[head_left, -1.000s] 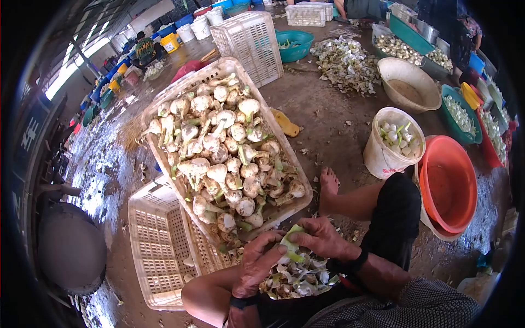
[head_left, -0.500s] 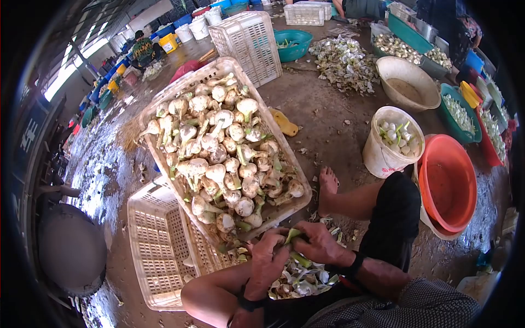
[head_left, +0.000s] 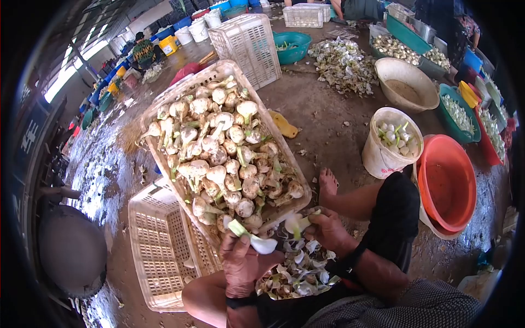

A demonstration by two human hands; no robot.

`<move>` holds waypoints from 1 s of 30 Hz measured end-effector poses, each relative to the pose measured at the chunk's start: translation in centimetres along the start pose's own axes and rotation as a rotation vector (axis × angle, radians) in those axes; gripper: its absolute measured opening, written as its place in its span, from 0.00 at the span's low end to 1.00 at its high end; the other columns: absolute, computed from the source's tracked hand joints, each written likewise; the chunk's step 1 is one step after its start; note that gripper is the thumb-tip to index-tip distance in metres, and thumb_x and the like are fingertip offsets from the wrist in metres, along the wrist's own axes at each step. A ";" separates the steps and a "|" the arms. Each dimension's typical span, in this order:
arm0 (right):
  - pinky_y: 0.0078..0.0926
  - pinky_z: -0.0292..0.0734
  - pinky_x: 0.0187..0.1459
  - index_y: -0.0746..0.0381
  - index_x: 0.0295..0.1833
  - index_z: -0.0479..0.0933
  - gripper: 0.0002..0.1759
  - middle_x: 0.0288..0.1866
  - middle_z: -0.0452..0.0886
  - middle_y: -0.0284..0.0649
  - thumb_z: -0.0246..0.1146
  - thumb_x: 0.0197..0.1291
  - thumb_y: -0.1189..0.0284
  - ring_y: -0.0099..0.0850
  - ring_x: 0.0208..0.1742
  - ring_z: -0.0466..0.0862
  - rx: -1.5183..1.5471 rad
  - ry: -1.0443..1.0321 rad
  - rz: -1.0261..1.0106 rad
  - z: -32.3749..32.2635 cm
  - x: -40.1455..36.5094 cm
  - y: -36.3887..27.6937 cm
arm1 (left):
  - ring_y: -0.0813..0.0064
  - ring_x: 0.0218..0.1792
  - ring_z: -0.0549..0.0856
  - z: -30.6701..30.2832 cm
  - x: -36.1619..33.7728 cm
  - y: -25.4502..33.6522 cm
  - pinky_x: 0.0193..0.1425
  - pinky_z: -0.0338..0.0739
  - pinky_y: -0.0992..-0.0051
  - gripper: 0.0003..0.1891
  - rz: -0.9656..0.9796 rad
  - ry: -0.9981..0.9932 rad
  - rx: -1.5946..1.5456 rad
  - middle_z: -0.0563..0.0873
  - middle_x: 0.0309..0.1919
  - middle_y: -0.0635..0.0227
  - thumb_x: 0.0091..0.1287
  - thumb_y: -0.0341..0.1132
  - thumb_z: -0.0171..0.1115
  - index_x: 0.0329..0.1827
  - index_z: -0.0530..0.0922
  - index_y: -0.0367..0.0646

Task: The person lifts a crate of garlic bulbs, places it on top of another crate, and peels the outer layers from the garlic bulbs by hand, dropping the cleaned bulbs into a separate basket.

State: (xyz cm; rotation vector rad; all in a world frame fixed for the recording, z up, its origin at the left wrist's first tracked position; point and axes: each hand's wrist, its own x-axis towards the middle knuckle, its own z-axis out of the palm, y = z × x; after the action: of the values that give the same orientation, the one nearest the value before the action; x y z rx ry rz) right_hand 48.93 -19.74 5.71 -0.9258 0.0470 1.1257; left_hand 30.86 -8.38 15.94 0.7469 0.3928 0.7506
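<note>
My left hand [head_left: 240,268] pinches a white garlic piece with a pale green stem [head_left: 261,244], held over the near edge of the crate. My right hand [head_left: 331,230] closes on a strip of whitish garlic skin [head_left: 296,225], apart from the left hand's piece. Directly ahead is a plastic crate [head_left: 292,164] heaped with unpeeled, soil-stained garlic bulbs [head_left: 217,156]. Below my hands, between my legs, lies a pile of loose garlic peelings [head_left: 306,276].
An empty-looking crate [head_left: 156,246] stands under the full one. To the right are a white bucket [head_left: 377,156] of peeled garlic and an orange basin [head_left: 448,183]. Behind lie a beige bowl [head_left: 407,82], a heap of skins [head_left: 344,65] and a yellow slipper [head_left: 283,126]. Other people sit farther back.
My hands were together on a green stem; now they have moved apart. The left has gone left with the white garlic piece, the right holds the skin strip.
</note>
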 end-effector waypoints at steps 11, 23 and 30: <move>0.28 0.80 0.31 0.65 0.45 0.77 0.06 0.38 0.83 0.43 0.58 0.65 0.81 0.29 0.28 0.82 0.031 -0.378 0.013 1.7 -2.7 -2.0 | 0.70 0.43 0.87 -1.3 -0.2 -2.7 0.48 0.82 0.71 0.26 -0.123 -0.295 0.994 0.86 0.43 0.54 0.63 0.38 0.73 0.57 0.74 0.31; 0.22 0.79 0.36 0.67 0.46 0.78 0.07 0.36 0.82 0.37 0.62 0.66 0.76 0.22 0.33 0.82 -0.211 -0.576 0.013 1.4 -3.7 -1.0 | 0.71 0.45 0.85 -3.9 0.5 -5.2 0.49 0.81 0.73 0.23 -0.043 -0.027 0.801 0.85 0.46 0.58 0.70 0.38 0.62 0.62 0.72 0.31; 0.28 0.77 0.37 0.65 0.45 0.79 0.08 0.35 0.83 0.37 0.60 0.69 0.71 0.29 0.31 0.82 -0.744 -0.964 0.058 -1.1 -2.7 1.6 | 0.61 0.37 0.87 -3.3 0.8 -1.1 0.43 0.83 0.63 0.29 -0.165 0.052 0.071 0.86 0.43 0.52 0.72 0.55 0.55 0.56 0.75 0.33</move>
State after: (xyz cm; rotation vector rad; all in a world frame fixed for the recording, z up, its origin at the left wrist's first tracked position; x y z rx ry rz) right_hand 46.84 -22.31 5.27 -0.9208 -1.2011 1.5785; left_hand 30.10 -6.81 12.82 0.7527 0.5245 0.6042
